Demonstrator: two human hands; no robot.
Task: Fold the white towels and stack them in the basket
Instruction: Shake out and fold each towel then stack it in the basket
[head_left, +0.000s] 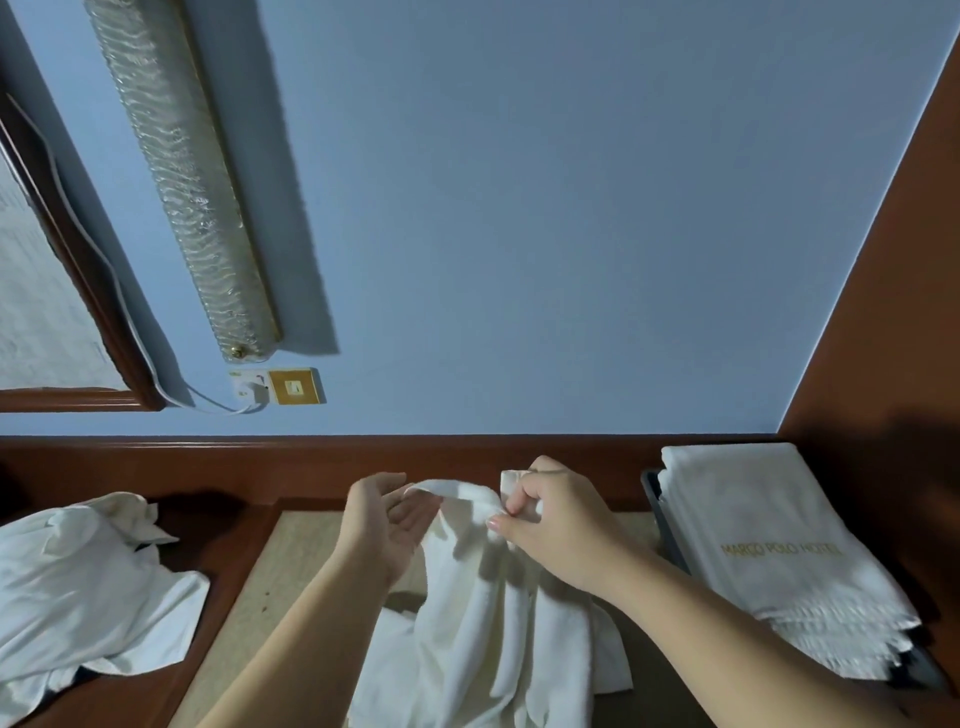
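A white towel (483, 623) hangs crumpled above the desk, lifted by its top edge. My right hand (556, 525) pinches a corner of that edge between thumb and fingers. My left hand (384, 525) is beside it with the palm turned up and fingers relaxed, the towel's edge lying across the fingertips. At the right, a stack of folded white towels (779, 556) with gold lettering fills a dark basket (665, 514). A heap of unfolded white towels (88, 587) lies at the left.
The work surface is a wooden desk (228, 582) with a beige inlay (291, 571) in the middle. A blue wall rises behind it, with a socket plate (293, 386), a cable and a long wall lamp (182, 176). A wooden panel (893, 312) closes the right side.
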